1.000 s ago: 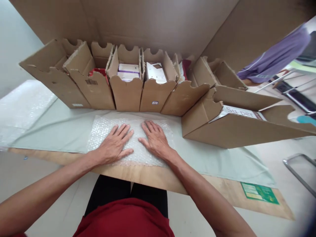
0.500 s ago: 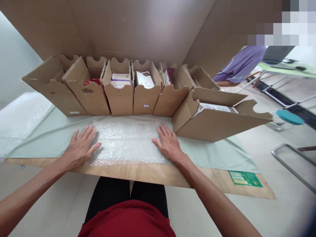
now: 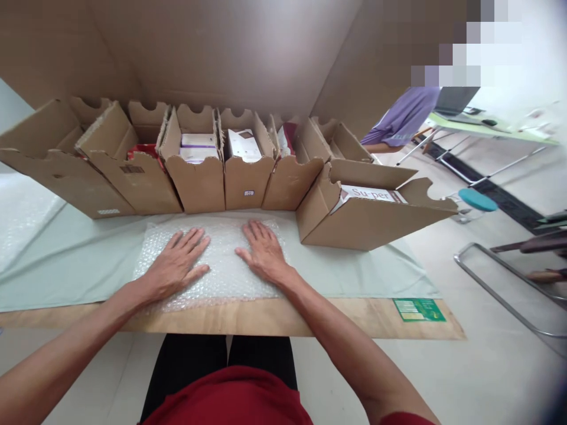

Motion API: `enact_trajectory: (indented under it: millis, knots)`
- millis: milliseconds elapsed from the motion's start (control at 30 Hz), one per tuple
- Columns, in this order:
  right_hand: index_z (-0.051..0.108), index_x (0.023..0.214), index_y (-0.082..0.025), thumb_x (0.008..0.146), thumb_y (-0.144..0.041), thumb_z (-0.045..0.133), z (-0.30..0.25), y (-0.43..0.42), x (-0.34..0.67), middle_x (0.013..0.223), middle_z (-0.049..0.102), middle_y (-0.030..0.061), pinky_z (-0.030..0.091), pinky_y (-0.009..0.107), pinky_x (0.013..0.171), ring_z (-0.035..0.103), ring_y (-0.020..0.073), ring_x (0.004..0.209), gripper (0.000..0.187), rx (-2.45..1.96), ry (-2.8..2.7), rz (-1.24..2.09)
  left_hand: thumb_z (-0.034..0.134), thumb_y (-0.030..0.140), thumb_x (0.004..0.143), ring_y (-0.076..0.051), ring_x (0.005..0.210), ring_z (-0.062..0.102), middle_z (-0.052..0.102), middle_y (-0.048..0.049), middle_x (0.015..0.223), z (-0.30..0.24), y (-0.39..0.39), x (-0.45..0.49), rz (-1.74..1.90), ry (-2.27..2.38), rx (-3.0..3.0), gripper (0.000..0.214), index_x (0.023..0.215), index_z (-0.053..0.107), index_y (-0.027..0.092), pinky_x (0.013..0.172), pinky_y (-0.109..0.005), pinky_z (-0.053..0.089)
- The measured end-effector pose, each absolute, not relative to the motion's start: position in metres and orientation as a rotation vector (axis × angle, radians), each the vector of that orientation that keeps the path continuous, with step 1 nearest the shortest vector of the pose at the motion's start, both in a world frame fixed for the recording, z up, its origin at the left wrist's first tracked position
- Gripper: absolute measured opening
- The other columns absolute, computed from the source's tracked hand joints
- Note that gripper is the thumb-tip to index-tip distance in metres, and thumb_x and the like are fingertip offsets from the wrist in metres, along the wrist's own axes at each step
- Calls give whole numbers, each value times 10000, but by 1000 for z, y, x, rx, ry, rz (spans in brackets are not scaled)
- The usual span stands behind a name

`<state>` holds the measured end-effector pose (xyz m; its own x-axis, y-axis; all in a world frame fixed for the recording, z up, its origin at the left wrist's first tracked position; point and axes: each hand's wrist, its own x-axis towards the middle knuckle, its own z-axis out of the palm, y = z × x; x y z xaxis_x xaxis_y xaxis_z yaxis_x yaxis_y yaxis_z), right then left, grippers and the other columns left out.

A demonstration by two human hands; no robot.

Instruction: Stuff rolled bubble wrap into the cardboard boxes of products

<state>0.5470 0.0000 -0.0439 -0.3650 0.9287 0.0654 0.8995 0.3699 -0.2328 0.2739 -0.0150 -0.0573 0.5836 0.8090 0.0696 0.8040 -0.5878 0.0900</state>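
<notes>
Wooden table (image 3: 345, 316) under pale cloth (image 3: 349, 274), bubble wrap (image 3: 224, 274) flat near its closest edge.
Left hand (image 3: 175, 268) and right hand (image 3: 263, 254) rest palm-down on the wrap, gripping nothing. Beyond, an angled cardboard holder (image 3: 354, 224) contains a "Su-per" box (image 3: 372, 193); the holder row (image 3: 197, 186) has red packaging (image 3: 146, 149), purple-edged boxes (image 3: 197, 154), a white carton (image 3: 245, 149). Behind, a cardboard panel (image 3: 212, 53) blocks the view; past it, a purple sleeve (image 3: 407, 115).

Across the upper left and centre of your frame, you have a row of cardboard bins (image 3: 195, 186) before a tall cardboard panel (image 3: 212, 47). Right of centre, your angled bin (image 3: 367, 224) holds a box marked "Su-per" (image 3: 370, 193). At upper right you see a co-worker's purple sleeve (image 3: 405, 118) and a laptop (image 3: 456, 100); at right, a teal stool (image 3: 477, 199); at lower right, a green label (image 3: 419, 310).
</notes>
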Motion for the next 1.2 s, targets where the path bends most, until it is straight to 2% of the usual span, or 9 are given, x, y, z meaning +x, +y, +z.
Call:
enact_trajectory:
  millis: [233,433,633,733,867,1033,1133,1200]
  knots:
    - [408,1578,-73,1057,-493,439,-45,-9,594,1669,332,202,232,526,1259,289,331,1563,670,-1855,-2374,158,284,592,1036,-365,1585,241,293,-207,1690,-55,-24,235,101,1589,2683,737,1583,403,112,1259,-595,193]
    - [422,1564,-49,1050,-460,465,-37,-28,602,1658,351,215,272,531,1244,275,352,1566,659,-1914,-2370,155,244,587,1033,-363,1575,272,331,-209,1677,-57,-24,223,107,1648,2684,741,1578,401,109,1249,-582,198]
    - [382,1605,-173,1058,-505,462,-27,-56,559,1707,282,129,205,510,1279,193,304,1597,645,-1546,-2541,216,257,601,1021,-339,1594,225,280,-173,1708,-54,-24,221,19,1667,2664,746,1593,370,136,1267,-541,159]
    - [410,1590,-175,1053,-513,476,-32,-60,553,1695,313,131,227,492,1275,247,295,1582,637,-1459,-2638,271,242,599,1025,-327,1601,203,268,-172,1714,-51,-24,223,-14,1687,2639,745,1595,358,133,1272,-527,142]
    - [446,1565,-149,1058,-436,470,-40,-75,598,1668,359,160,265,530,1255,305,314,1560,583,-1626,-2563,201,251,597,1025,-323,1603,196,266,-171,1715,-50,-22,221,-17,1672,2617,739,1597,347,138,1276,-525,129]
    - [588,1428,-150,1067,-335,412,-31,-103,675,1540,546,166,422,531,1153,486,310,1450,442,-1609,-2482,134,275,614,1032,-342,1606,172,231,-184,1723,-43,-34,227,131,1643,2605,726,1591,346,157,1274,-559,137]
    - [628,1371,-178,1010,-190,454,-26,-104,694,1505,582,160,493,520,1063,540,319,1398,400,-1543,-2484,54,321,622,1035,-333,1607,172,240,-170,1723,-34,-51,241,213,1473,2700,709,1596,338,189,1280,-558,138]
    - [617,1390,-206,956,-73,431,-25,-97,693,1517,571,151,517,516,1011,552,320,1383,491,-1508,-2526,34,403,656,1005,-338,1594,219,289,-155,1709,-30,-61,252,229,1337,2766,736,1591,355,214,1283,-552,149]
